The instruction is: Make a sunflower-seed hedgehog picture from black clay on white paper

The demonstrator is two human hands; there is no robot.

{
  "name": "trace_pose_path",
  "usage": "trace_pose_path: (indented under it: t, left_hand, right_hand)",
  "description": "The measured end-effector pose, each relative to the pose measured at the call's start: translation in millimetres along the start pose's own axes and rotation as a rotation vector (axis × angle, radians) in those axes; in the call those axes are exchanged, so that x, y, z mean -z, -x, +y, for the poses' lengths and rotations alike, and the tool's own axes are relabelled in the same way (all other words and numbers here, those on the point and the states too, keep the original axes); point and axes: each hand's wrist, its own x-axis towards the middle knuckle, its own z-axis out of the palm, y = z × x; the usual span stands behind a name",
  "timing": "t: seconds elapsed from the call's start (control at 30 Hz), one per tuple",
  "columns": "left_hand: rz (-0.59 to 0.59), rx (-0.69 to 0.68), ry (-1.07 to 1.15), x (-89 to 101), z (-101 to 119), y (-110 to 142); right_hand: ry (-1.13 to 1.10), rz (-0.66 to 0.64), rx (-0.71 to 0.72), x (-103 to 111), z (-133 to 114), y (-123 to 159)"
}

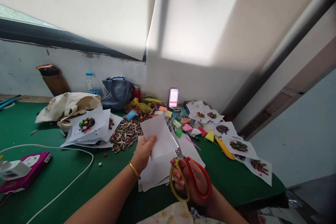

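Note:
My left hand (144,154) grips a white sheet of paper (159,134) by its left edge, thumb on top, holding it raised and tilted. In my right hand (193,178) is a pair of scissors (179,153) with one red and one yellow handle. The blades point up and away, beside the right edge of the raised sheet; whether they touch the paper I cannot tell. More white sheets (154,176) lie on the green table below both hands.
Sunflower seeds (128,131) are heaped left of the paper. Colourful clay packets (187,127) and a yellow knife-like tool (225,148) lie to the right. Seed-decorated sheets (238,146) line the right edge. A white cable (90,161) and magenta power strip (28,171) are at left.

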Motion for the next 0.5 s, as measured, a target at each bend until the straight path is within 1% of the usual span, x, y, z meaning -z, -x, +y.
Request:
trace_pose_path:
  t: [0.17,0.37,0.5]
  left_hand:
    - [-0.005,0.005,-0.009,2.2,1,-2]
    - [0.006,-0.065,-0.172,5.3,9,-2]
    - [-0.032,0.005,-0.165,2.3,9,1]
  right_hand:
    - [-0.01,-0.016,-0.016,-1,0,1]
    - [-0.024,-0.027,-0.032,5,-1,4]
    - [-0.035,-0.032,-0.031,4,-1,2]
